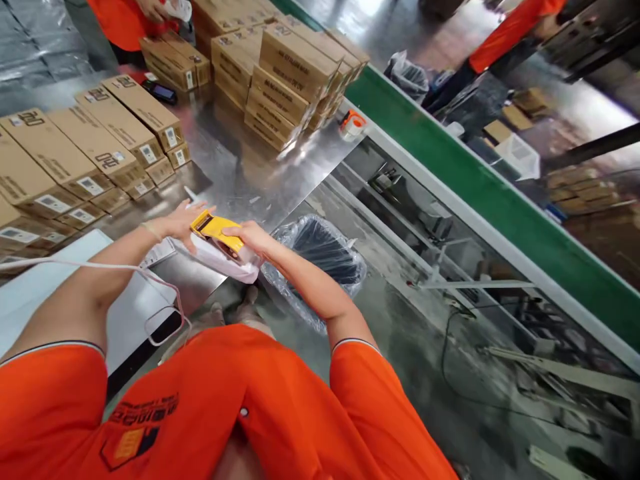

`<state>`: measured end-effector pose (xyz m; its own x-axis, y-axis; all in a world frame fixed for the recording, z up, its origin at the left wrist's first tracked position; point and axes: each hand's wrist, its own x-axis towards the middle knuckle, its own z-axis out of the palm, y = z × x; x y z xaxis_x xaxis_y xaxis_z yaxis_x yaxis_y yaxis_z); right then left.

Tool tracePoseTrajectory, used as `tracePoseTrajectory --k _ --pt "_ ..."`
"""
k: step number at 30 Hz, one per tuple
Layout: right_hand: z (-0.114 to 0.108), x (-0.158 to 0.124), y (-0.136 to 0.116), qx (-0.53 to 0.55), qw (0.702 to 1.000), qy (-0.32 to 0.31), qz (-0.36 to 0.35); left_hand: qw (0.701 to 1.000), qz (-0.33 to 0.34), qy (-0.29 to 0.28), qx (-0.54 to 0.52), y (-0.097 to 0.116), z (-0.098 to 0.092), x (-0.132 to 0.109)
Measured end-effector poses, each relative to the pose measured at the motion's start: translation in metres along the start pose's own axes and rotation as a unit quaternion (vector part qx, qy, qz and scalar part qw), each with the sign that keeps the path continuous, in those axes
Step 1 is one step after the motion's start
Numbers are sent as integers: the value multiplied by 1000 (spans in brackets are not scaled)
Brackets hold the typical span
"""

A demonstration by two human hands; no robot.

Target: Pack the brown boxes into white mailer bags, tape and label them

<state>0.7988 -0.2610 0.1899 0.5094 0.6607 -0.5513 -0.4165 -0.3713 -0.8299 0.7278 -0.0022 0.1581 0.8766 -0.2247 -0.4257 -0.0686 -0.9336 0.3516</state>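
Observation:
Both of my hands are on a yellow handheld device (216, 233) whose lower end sits in a white foam sleeve (225, 261). My left hand (183, 223) grips it from the left with spread fingers. My right hand (247, 239) lies over its lower part, fingers wrapped across the yellow casing. The device's underside is hidden by my hands and the sleeve. Both hands are above the edge of a steel table (250, 180). Flat cardboard boxes (95, 143) are stacked to the left of my left hand.
More stacked boxes (277, 80) stand farther along the table. A co-worker's orange-clad torso (130, 17) is at the top, near a black handheld device (160, 93). A clear bag of black items (315, 267) is to my right, beyond which runs a green conveyor belt (480, 187).

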Motion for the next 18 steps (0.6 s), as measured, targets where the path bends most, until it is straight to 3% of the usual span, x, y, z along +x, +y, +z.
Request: tracePoseTrajectory --k 2,4,8,10,12,15,18 --pt "-18 -16 3 -38 999 -5 20 1000 3 8 26 6 6 4" --pt "-53 -53 20 -57 998 -5 7 999 12 13 46 5 8 2" --pt "-135 -150 89 -54 998 34 22 997 32 22 62 -5 12 -2" --pt "-157 -176 125 -23 995 82 54 997 36 26 64 -12 14 0" --pt "-158 -173 154 7 992 112 62 997 39 17 63 -19 13 1" --pt "-136 -130 176 34 992 105 55 997 24 -8 72 -13 6 0" --pt "-117 -91 180 65 995 64 43 994 -62 -14 90 33 10 2"
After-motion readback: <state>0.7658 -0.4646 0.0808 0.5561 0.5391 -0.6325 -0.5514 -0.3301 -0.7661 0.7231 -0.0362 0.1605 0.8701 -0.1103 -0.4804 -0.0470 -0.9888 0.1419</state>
